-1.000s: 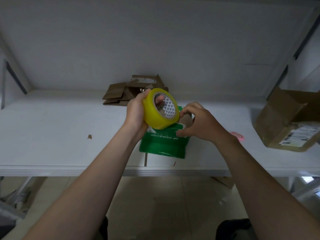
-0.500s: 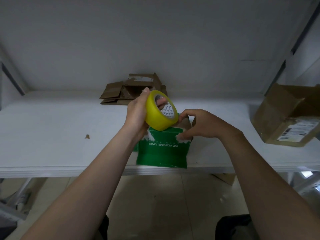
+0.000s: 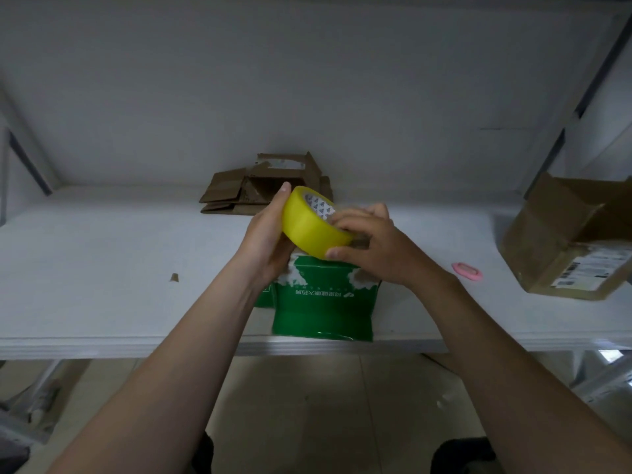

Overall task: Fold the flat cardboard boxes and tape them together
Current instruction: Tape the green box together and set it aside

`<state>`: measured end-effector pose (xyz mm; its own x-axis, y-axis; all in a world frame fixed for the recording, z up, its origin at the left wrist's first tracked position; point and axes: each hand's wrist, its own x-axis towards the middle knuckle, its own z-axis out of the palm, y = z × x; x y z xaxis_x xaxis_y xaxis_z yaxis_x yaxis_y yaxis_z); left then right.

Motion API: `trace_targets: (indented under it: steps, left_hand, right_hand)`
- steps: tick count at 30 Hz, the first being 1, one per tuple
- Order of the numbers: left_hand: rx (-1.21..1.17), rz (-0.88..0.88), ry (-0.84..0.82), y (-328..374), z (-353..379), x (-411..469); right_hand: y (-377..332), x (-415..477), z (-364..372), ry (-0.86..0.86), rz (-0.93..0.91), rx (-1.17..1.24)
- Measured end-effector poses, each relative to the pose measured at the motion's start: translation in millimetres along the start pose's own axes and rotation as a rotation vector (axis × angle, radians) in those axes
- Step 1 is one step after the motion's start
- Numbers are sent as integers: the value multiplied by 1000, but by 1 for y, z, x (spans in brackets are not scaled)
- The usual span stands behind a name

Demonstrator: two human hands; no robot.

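My left hand (image 3: 268, 239) grips a yellow roll of tape (image 3: 309, 225) from its left side and holds it above a green folded box (image 3: 323, 307). The box stands at the front edge of the white table (image 3: 102, 268). My right hand (image 3: 372, 244) has its fingers curled over the right rim of the roll, thumb at the lower edge. The top of the green box is partly hidden behind both hands.
A pile of flat brown cardboard (image 3: 253, 191) lies at the back of the table against the wall. An open brown carton (image 3: 574, 241) with a label sits at the right. A small pink object (image 3: 466, 271) lies between it and my right hand.
My right hand left the top of the green box and rose to the tape roll, where its fingers now grasp the rim. The roll tilted slightly.
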<state>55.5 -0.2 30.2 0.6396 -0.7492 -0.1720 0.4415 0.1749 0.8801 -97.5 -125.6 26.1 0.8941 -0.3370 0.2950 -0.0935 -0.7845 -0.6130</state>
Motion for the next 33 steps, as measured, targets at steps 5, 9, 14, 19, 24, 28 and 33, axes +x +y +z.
trace_targets:
  steps: [5, 9, 14, 19, 24, 28, 33]
  left_hand:
    - [0, 20, 29, -5, 1, 1]
    - [58, 22, 63, -5, 4, -5]
    - [75, 31, 91, -8, 6, -6]
    - [58, 42, 114, -7, 6, -10]
    - [96, 66, 179, -10, 10, -10]
    - [115, 74, 240, -13, 14, -8]
    - [177, 106, 245, -19, 14, -7]
  right_hand:
    - [-7, 4, -5, 101, 141, 428]
    - [-2, 7, -1, 183, 294, 691]
    - [-6, 11, 6, 236, 401, 811]
    - [-15, 5, 10, 242, 321, 345]
    - [-16, 5, 12, 295, 273, 237]
    - [-16, 6, 14, 318, 290, 243]
    - [-14, 7, 13, 311, 323, 229]
